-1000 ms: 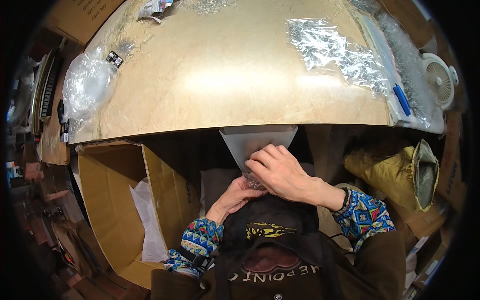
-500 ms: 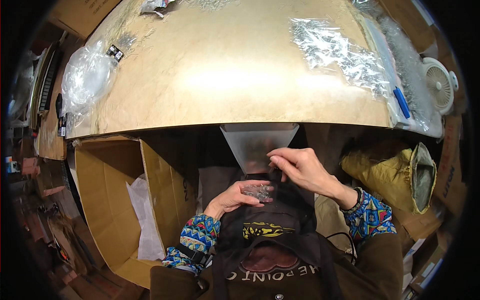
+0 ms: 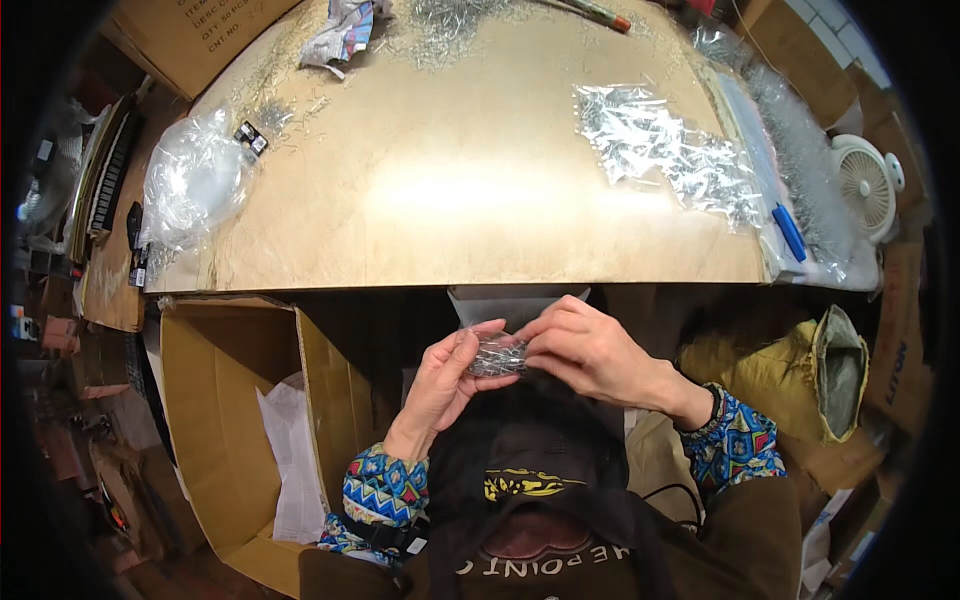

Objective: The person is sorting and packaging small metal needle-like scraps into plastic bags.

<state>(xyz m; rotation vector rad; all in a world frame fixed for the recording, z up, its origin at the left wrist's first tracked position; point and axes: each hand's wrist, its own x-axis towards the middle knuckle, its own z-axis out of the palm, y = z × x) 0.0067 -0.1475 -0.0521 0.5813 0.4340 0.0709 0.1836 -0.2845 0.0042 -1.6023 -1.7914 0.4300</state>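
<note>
In front of my chest, just below the table edge, my left hand holds a small clear plastic bag between thumb and fingers. Thin, shiny metal pieces like pins or small nails lie inside the bag. From the other side my right hand meets it, with bent fingertips pinched together at the bag's right edge. Exactly what those fingertips grip there is partly hidden. Behind the hands a pale, translucent tray or chute sticks out from beneath the table.
On the wooden table, filled clear bags lie at right, near a blue pen. Loose metal pieces are heaped at the far side. A clear plastic bundle sits left. Below stand an open carton and a yellow sack.
My right hand has come in against the bag, from above and right of it. My left hand has raised the bag slightly. The view has shifted, so more of the table's far side shows.
</note>
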